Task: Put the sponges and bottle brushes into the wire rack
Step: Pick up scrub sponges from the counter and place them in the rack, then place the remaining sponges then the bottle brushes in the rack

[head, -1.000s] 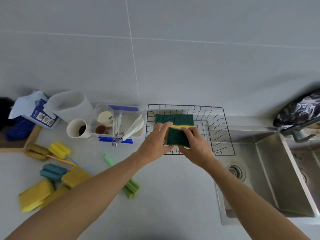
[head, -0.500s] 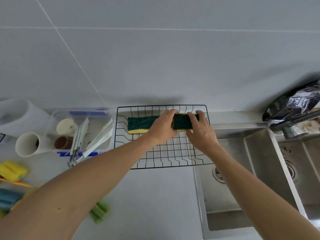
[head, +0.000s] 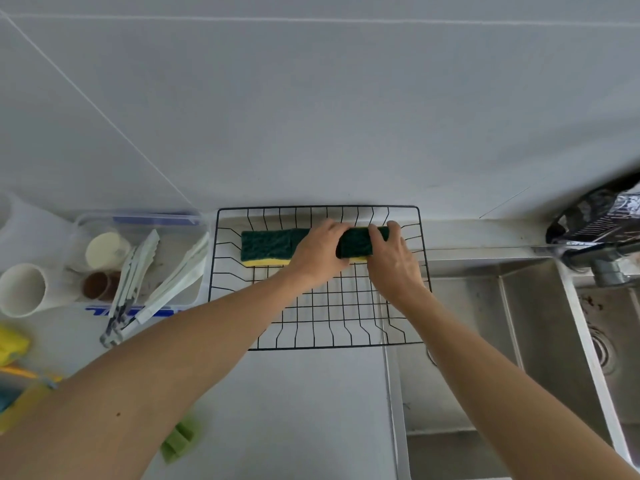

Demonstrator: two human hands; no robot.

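Note:
A black wire rack (head: 346,347) stands on the counter against the wall. At its back lies a green-and-yellow sponge (head: 265,247). To its right sits a second green-and-yellow sponge (head: 356,244), gripped from both sides by my left hand (head: 318,252) and my right hand (head: 393,261). Yellow sponges (head: 12,344) and a blue one show at the left edge, partly cut off. A green bottle brush (head: 178,441) pokes out from under my left forearm.
A clear plastic tub (head: 145,220) with tongs and small cups stands left of the rack, beside a white mug (head: 22,289). A steel sink (head: 485,341) lies to the right, with a tap (head: 606,265) and a dark bag (head: 595,216) above it.
Both hands carried the second sponge from the rack's front to the back, beside the first sponge. My view shifted right, so the loose sponges slid to the left edge.

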